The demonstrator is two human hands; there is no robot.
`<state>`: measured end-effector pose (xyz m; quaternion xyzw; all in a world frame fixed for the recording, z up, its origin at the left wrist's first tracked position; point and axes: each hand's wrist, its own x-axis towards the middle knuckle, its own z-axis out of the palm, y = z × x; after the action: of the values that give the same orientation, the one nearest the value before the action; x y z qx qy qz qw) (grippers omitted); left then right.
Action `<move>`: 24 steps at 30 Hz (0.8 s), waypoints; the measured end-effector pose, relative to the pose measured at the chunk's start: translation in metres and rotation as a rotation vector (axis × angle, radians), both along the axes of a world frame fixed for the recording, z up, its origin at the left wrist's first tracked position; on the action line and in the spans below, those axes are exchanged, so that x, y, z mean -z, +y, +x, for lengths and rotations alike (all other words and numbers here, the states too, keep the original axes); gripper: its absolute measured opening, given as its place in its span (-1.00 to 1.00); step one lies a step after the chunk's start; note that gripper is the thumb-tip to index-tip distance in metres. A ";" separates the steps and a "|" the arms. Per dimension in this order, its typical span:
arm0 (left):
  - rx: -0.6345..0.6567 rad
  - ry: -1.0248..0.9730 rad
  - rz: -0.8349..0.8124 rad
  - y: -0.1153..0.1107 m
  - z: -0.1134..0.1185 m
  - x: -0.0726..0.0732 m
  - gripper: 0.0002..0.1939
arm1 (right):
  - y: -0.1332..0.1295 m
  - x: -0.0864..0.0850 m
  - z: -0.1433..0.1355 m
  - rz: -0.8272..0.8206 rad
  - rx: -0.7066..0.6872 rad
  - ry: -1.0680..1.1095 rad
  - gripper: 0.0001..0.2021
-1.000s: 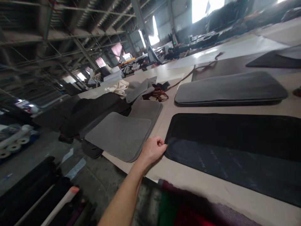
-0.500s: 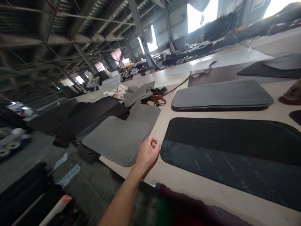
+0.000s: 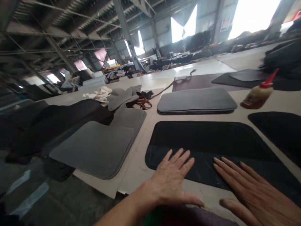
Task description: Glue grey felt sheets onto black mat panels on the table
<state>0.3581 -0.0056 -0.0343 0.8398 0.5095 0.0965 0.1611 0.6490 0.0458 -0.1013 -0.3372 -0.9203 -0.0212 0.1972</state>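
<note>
A black panel with rounded corners [image 3: 202,135] lies flat on the pale table [image 3: 138,175], its near part a slightly different shade. My left hand [image 3: 170,179] rests over its near left edge, fingers spread, holding nothing. To the right, my right hand [image 3: 251,191] lies flat over the near part of the panel, fingers stretched out and thumb apart. Behind the panel is a stack of grey pieces [image 3: 197,99]. More grey pieces [image 3: 94,149] lie in a pile at the left, overlapping the table edge.
A bottle with a red nozzle [image 3: 257,95] leans at the right. Another black panel [image 3: 279,128] lies at the right edge. Dark sheets [image 3: 70,119], cream cloth [image 3: 101,94] and brown straps [image 3: 143,103] are heaped at the left back.
My left hand has moved right from beside the grey pile onto the black panel, and its curled fingers have spread. My right hand has come into view. The view has turned right.
</note>
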 end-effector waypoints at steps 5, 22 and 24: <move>-0.065 0.084 -0.017 0.000 -0.019 0.003 0.14 | -0.004 -0.007 0.000 0.177 -0.023 -0.148 -0.07; -0.421 0.418 0.223 -0.029 -0.098 0.039 0.05 | -0.021 0.012 0.072 0.165 0.375 -0.210 -0.08; -0.465 0.415 0.221 -0.029 -0.100 0.042 0.11 | -0.022 0.015 0.076 0.130 0.389 -0.150 -0.13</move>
<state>0.2578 -0.0346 -0.0765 0.7151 0.6959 0.0121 -0.0647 0.7251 0.0236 -0.1161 -0.4924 -0.8468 -0.1433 0.1415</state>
